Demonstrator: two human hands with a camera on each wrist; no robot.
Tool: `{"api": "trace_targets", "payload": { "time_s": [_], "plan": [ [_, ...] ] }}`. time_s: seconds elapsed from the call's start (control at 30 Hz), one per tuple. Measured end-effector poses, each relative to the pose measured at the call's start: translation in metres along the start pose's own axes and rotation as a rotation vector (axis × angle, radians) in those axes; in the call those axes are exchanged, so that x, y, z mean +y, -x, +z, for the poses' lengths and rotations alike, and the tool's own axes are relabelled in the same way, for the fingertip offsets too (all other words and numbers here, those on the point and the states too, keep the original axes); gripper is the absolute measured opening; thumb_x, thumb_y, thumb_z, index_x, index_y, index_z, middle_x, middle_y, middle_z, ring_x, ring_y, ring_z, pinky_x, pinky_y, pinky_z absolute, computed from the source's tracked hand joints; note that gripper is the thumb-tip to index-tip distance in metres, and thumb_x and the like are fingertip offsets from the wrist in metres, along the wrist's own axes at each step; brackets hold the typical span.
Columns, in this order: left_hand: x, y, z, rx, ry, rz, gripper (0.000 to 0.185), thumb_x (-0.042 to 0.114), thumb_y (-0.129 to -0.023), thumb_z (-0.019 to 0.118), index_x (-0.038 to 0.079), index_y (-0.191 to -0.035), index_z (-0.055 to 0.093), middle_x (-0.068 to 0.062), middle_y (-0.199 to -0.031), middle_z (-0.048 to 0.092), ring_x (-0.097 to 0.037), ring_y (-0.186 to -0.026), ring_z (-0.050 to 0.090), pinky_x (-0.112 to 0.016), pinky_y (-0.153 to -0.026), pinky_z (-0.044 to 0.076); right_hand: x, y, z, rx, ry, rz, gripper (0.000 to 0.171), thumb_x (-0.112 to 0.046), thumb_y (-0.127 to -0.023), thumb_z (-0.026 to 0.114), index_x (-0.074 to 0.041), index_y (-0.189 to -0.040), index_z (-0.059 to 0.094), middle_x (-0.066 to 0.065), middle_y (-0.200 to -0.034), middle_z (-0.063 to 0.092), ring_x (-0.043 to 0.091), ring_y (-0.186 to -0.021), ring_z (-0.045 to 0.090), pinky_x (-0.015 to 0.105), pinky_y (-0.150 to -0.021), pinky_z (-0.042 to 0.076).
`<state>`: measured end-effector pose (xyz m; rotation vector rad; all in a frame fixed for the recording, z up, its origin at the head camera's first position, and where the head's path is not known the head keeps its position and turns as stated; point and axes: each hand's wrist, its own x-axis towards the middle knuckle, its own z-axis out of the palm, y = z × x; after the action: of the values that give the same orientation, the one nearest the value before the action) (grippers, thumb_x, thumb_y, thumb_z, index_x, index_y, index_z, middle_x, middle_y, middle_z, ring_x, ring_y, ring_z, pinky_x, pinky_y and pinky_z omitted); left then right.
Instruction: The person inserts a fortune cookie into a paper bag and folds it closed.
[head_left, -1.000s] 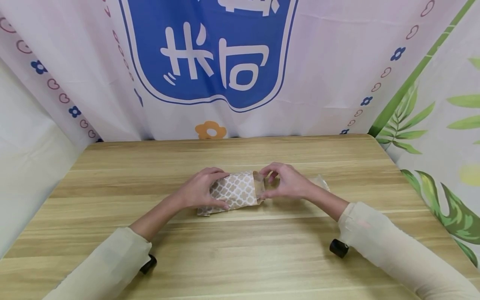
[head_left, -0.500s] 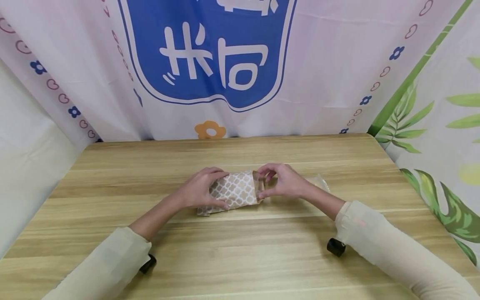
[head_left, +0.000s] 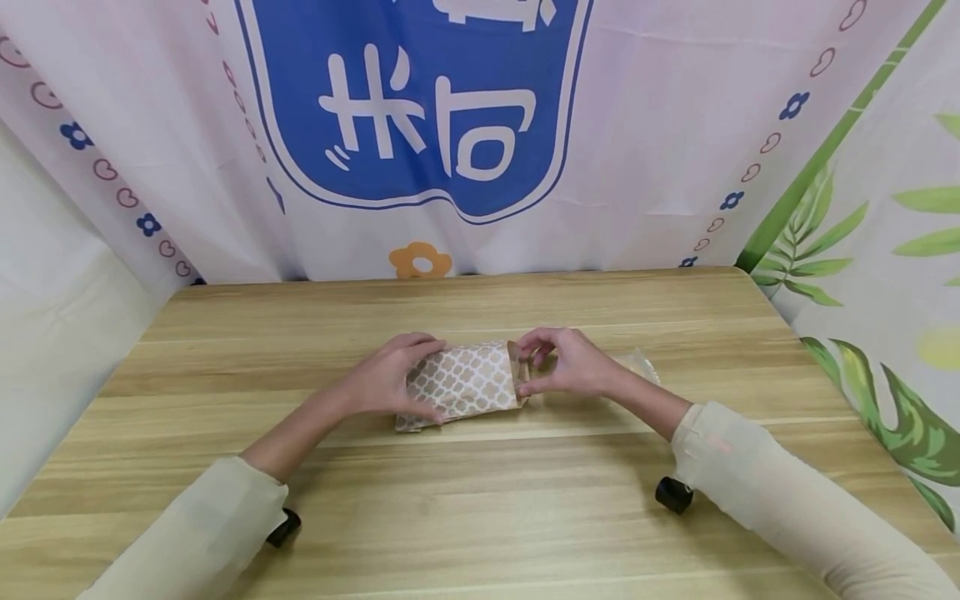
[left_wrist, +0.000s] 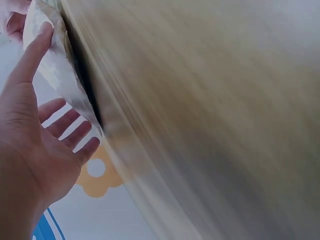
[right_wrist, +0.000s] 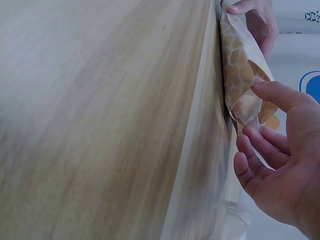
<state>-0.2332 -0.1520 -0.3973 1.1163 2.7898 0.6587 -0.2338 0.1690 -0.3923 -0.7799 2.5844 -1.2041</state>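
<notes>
A small paper bag [head_left: 465,383] with a brown and white lattice print lies on its side near the middle of the wooden worktop [head_left: 480,500], its open mouth turned to the right. The left hand [head_left: 390,379] is cupped over the bag's left end, thumb along the near edge and fingers curled over the far edge, so it holds the bag down. In the left wrist view that thumb lies straight along the paper while the other fingers spread loosely behind it. The right hand [head_left: 570,362] sits at the bag's mouth, fingertips pinching the raised paper rim; the right wrist view shows the thumb [right_wrist: 280,95] pressed on that edge, with the other fingers bent just beneath. Under the right wrist, a bit of clear plastic film [head_left: 637,362] lies flat on the worktop. A printed cloth backdrop [head_left: 420,125] hangs at the far edge.
</notes>
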Motion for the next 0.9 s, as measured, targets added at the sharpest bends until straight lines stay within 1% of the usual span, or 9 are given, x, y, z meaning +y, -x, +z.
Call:
{"api": "trace_targets", "payload": {
  "time_s": [0.13, 0.33, 0.57, 0.67, 0.9],
  "plan": [
    [-0.0023, 0.0014, -0.0007, -0.017, -0.008, -0.011, 0.108, 0.053, -0.069, 0.093, -0.007, -0.148, 0.050, -0.025, -0.149, 0.051, -0.043, -0.137, 0.049, -0.058, -0.114, 0.042, 0.0009, -0.0007, 0.0000, 0.000, -0.007, 0.013, 0.063, -0.014, -0.075, 0.094, 0.005, -0.128, 0.065, 0.008, -0.112, 0.073, 0.021, -0.095, 0.067, 0.039, -0.089, 0.056],
    [-0.0023, 0.0017, 0.0002, -0.009, 0.002, -0.015, 0.108, 0.054, -0.067, 0.094, -0.006, -0.147, 0.051, -0.023, -0.148, 0.052, -0.042, -0.136, 0.050, -0.057, -0.114, 0.043, 0.0004, -0.0013, 0.0003, 0.006, -0.040, 0.007, 0.064, -0.012, -0.075, 0.094, 0.007, -0.128, 0.064, 0.010, -0.112, 0.074, 0.022, -0.096, 0.067, 0.039, -0.089, 0.057],
    [-0.0034, 0.0026, 0.0010, 0.004, 0.006, 0.001, 0.106, 0.051, -0.068, 0.094, -0.007, -0.146, 0.052, -0.024, -0.146, 0.053, -0.042, -0.134, 0.052, -0.057, -0.112, 0.045, 0.0012, -0.0052, 0.0056, 0.007, -0.143, 0.032, 0.062, -0.006, -0.074, 0.094, 0.007, -0.127, 0.064, 0.013, -0.112, 0.076, 0.024, -0.096, 0.068, 0.033, -0.087, 0.056],
    [-0.0041, 0.0031, 0.0016, 0.008, 0.011, 0.007, 0.105, 0.050, -0.069, 0.094, -0.008, -0.146, 0.052, -0.024, -0.145, 0.053, -0.042, -0.134, 0.052, -0.056, -0.111, 0.046, 0.0004, -0.0058, 0.0062, 0.001, -0.173, 0.033, 0.062, -0.005, -0.074, 0.094, 0.007, -0.127, 0.064, 0.014, -0.113, 0.076, 0.025, -0.096, 0.067, 0.033, -0.087, 0.056],
    [-0.0049, 0.0038, 0.0022, 0.007, 0.027, 0.011, 0.105, 0.050, -0.069, 0.094, -0.008, -0.146, 0.051, -0.024, -0.146, 0.053, -0.042, -0.134, 0.052, -0.056, -0.111, 0.046, 0.0028, -0.0049, 0.0035, -0.047, -0.188, -0.003, 0.063, -0.005, -0.080, 0.090, 0.010, -0.133, 0.060, 0.018, -0.120, 0.074, 0.027, -0.101, 0.067, 0.032, -0.087, 0.054]
  ]
}}
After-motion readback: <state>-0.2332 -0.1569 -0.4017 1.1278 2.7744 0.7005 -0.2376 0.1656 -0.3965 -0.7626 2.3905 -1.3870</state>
